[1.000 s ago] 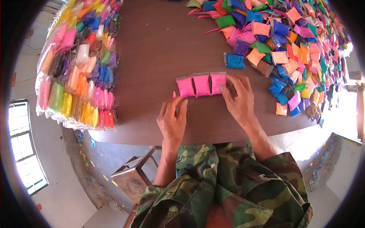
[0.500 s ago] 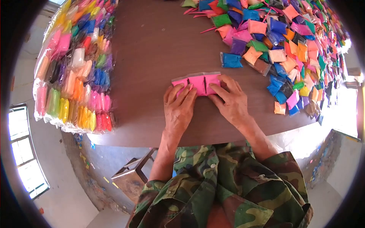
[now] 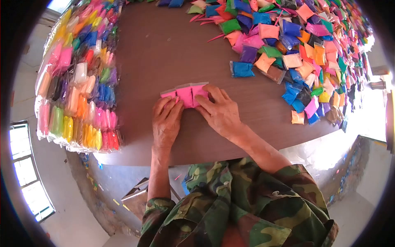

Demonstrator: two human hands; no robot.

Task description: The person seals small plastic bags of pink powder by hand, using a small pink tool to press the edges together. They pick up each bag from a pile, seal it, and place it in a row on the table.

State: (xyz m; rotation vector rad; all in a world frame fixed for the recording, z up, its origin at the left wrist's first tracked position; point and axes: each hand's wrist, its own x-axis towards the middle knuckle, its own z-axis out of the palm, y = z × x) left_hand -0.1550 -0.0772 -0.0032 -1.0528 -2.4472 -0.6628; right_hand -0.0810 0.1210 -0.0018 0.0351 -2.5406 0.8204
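Several small pink packets lie side by side in a row on the brown table, their clear top edges facing away from me. My left hand grips the left end of the row, with its fingertips bunched over the pink. At the right end, my right hand holds the row between thumb and fingers. Dark narrow gaps show between the packets. The undersides of the packets are hidden.
Long multicoloured packets are stacked along the left side of the brown table. A heap of small coloured packets covers the right side, a blue one at its near edge. Below the front edge stands a stool.
Both hands and the row of pink packets have moved left across the table, toward the stacked long packets. The grip on both ends looks the same.
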